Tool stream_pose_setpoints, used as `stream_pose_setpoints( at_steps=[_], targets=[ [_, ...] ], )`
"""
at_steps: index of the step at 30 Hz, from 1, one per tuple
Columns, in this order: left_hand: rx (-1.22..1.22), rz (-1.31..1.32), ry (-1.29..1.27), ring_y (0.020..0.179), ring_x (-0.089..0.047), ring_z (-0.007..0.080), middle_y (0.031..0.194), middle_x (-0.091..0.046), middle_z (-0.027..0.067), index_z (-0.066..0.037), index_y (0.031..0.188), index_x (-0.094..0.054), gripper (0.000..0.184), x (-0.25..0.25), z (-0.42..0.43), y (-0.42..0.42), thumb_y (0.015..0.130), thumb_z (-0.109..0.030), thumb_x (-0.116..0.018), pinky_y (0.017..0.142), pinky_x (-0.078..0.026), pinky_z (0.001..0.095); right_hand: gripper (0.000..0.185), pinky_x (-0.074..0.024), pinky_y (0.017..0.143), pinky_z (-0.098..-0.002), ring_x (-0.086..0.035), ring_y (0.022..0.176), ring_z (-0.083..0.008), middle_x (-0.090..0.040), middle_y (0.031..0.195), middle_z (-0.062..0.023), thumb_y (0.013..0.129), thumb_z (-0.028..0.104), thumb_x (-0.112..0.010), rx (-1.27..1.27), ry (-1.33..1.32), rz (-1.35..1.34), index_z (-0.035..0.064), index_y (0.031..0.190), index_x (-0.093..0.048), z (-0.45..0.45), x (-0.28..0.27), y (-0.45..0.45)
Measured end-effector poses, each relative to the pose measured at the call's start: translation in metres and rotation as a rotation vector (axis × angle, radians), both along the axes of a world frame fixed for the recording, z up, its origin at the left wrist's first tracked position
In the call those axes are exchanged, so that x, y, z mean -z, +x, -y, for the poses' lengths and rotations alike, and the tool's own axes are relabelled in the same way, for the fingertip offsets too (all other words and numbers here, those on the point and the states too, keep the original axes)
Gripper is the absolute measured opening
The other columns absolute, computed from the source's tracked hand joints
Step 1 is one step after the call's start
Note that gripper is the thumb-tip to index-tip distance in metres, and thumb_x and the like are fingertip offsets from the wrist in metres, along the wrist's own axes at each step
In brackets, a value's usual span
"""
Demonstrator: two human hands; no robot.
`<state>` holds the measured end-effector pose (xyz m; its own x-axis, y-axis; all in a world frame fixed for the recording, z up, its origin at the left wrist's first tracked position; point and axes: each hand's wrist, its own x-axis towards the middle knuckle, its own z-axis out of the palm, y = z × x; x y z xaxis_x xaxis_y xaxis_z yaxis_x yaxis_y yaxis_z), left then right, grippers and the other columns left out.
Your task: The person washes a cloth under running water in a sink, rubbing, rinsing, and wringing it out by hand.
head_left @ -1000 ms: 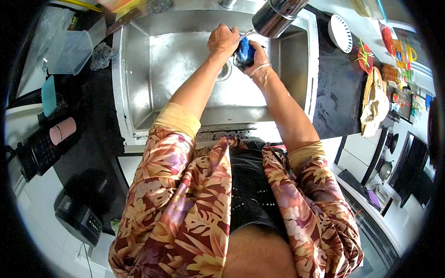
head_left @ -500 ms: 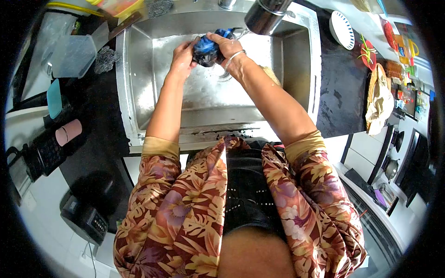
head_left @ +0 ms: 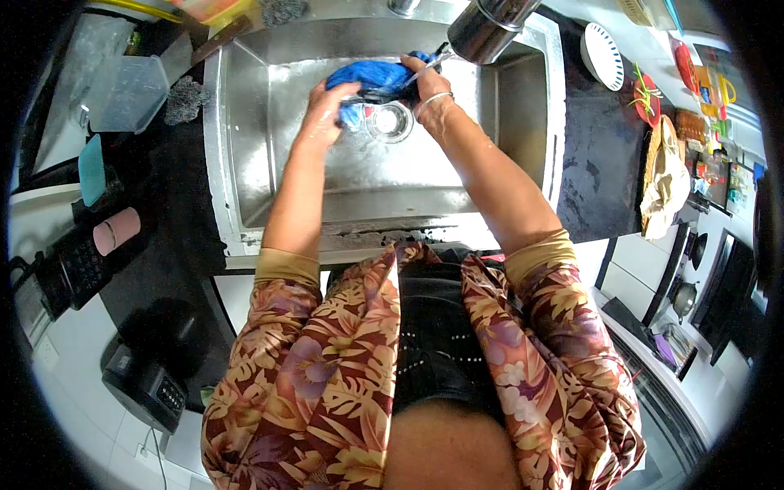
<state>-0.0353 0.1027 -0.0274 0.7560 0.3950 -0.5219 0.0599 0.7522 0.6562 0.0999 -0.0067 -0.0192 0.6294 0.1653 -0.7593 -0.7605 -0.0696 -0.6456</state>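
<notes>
A wet blue cloth (head_left: 371,78) with dark parts is stretched between my two hands above the drain (head_left: 389,122) of a steel sink (head_left: 343,175). My left hand (head_left: 325,113) grips its left end, where a lighter blue corner hangs below the fingers. Closed around the right end is my right hand (head_left: 430,84), with a bangle at the wrist. Water from the dark cylindrical faucet (head_left: 487,33) runs down beside the right hand onto the cloth.
Left of the sink are a clear plastic container (head_left: 131,94), a grey scouring pad (head_left: 186,100) and a knife (head_left: 220,41). A striped bowl (head_left: 603,55) and a red dish with green stalks (head_left: 647,100) stand on the right counter.
The cloth was bunched between my hands and is now spread wider. My right hand has moved right and slightly down, my left hand slightly down.
</notes>
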Motion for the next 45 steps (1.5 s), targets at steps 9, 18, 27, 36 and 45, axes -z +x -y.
stream_pose_setpoints(
  at_steps=[9,18,27,36,45],
  targets=[
    [0.015,-0.531,1.298,0.08,-0.059,0.0391,0.082,-0.061,0.0233,-0.001,0.085,-0.06,0.043,-0.02,0.059,0.052,0.075,-0.042,-0.064,0.068,-0.045,0.0444,0.02,-0.0479,0.059,-0.0347,-0.054,0.063,-0.0208,-0.057,0.075,-0.0053,0.089,0.03,-0.047,-0.082,0.346,-0.329,0.0125,0.081,-0.054,0.007,0.025,-0.023],
    [0.06,-0.258,1.276,0.087,-0.057,0.0358,0.088,-0.058,0.0182,-0.006,0.087,-0.06,0.038,-0.041,0.07,0.039,0.073,-0.041,-0.065,0.072,-0.044,0.0439,0.022,-0.0508,0.075,-0.0411,-0.061,0.076,-0.0267,-0.061,0.085,-0.0124,0.085,0.024,-0.044,-0.223,0.45,-0.293,0.0059,0.089,-0.056,0.015,0.028,0.001],
    [-0.1,-0.592,1.19,0.073,-0.057,0.0413,0.079,-0.061,0.0232,0.001,0.08,-0.061,0.048,0.025,0.019,0.049,0.078,-0.046,-0.053,0.068,-0.044,0.044,0.016,-0.049,0.058,-0.0392,-0.056,0.06,-0.0214,-0.058,0.073,-0.0042,0.082,0.03,-0.054,-0.352,0.135,-0.266,0.0141,0.084,-0.055,-0.002,-0.003,-0.027],
    [-0.051,-0.611,1.223,0.077,-0.059,0.0393,0.079,-0.061,0.0215,-0.002,0.083,-0.057,0.032,-0.004,0.052,0.046,0.082,-0.034,-0.053,0.069,-0.046,0.0446,0.018,-0.0478,0.051,-0.0347,-0.055,0.054,-0.0195,-0.058,0.068,-0.0058,0.087,0.026,-0.048,-0.249,0.35,-0.316,0.01,0.08,-0.055,0.002,0.026,-0.015],
    [-0.141,-0.153,1.069,0.078,-0.059,0.0326,0.087,-0.061,0.0159,-0.009,0.115,-0.05,0.04,-0.056,0.079,0.031,0.079,-0.023,-0.062,0.074,-0.045,0.0382,0.023,-0.0519,0.062,-0.0392,-0.061,0.067,-0.0248,-0.061,0.077,-0.0109,0.084,0.03,-0.052,-0.053,0.357,-0.315,0.008,0.084,-0.057,0.005,-0.013,-0.01]
  ],
)
